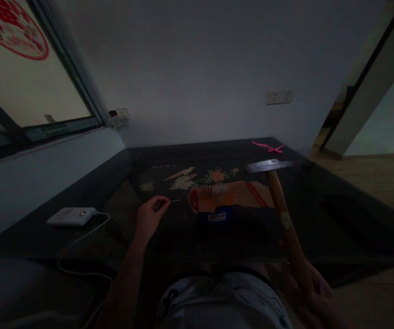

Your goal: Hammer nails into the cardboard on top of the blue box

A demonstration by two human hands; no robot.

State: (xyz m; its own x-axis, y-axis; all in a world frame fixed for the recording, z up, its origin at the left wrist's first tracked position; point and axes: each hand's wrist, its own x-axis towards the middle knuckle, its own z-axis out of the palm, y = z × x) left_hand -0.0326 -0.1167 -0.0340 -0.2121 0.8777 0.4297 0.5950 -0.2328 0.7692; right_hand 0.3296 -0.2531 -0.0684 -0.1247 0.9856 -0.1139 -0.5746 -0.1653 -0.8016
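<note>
My left hand (151, 214) is closed in a pinch above the dark table, with a thin nail (175, 200) pointing right from the fingertips. A wooden-handled hammer (279, 196) is in my right hand (315, 292), which wraps round the lower handle near the table's front edge. The metal head is raised toward the middle right of the view. Between the hands lies a flat printed packet (244, 194) in tan, orange and red. A small dark blue item with a white label (216, 216) lies at its near edge. Neither hand touches these two.
The dark glossy table (165, 155) has a bird and flower picture (216, 175) on its top. A white power bank (71, 216) with a white cable (90, 233) lies on the left. A pink ribbon (268, 147) rests at the back right. A wall (197, 91) stands behind.
</note>
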